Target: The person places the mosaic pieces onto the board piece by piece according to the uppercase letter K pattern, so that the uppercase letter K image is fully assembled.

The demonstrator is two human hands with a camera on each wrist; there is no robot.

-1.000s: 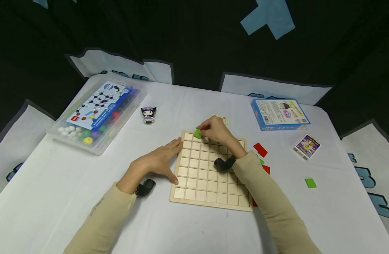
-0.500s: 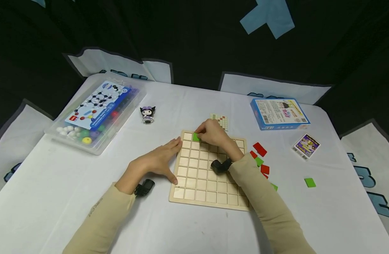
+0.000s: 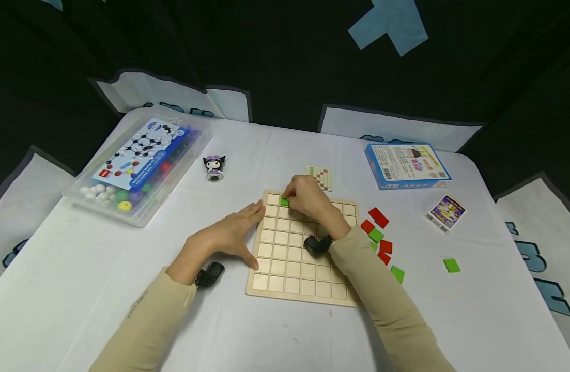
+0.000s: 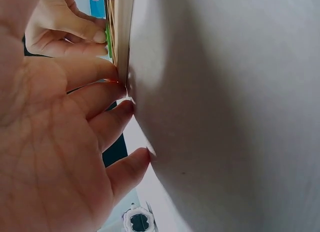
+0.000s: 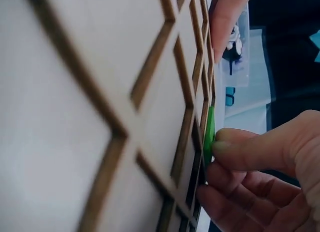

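A wooden grid board (image 3: 293, 269) lies on the white table. In its far row, near the far left corner, is a small green square tile (image 3: 285, 202). My right hand (image 3: 310, 199) pinches this tile by its edge; in the right wrist view the thumb presses on the tile (image 5: 210, 134), close against the grid ridges. My left hand (image 3: 226, 237) is spread along the board's left side, fingertips and thumb touching the edge. The left wrist view shows its fingers (image 4: 112, 122) extended, several tips at the board's edge and on the tabletop.
Right of the board lie loose red tiles (image 3: 379, 217) and green tiles (image 3: 397, 274). Behind it is a small pattern card (image 3: 325, 179). A clear plastic case (image 3: 142, 219), a figurine (image 3: 214, 168), a blue box (image 3: 407, 165) and a purple card pack (image 3: 446, 213) stand around.
My right hand has lowered the green tile from a tilted position into the far row, drawing slightly left. The loose tiles and pattern card show more now. My left hand holds its place.
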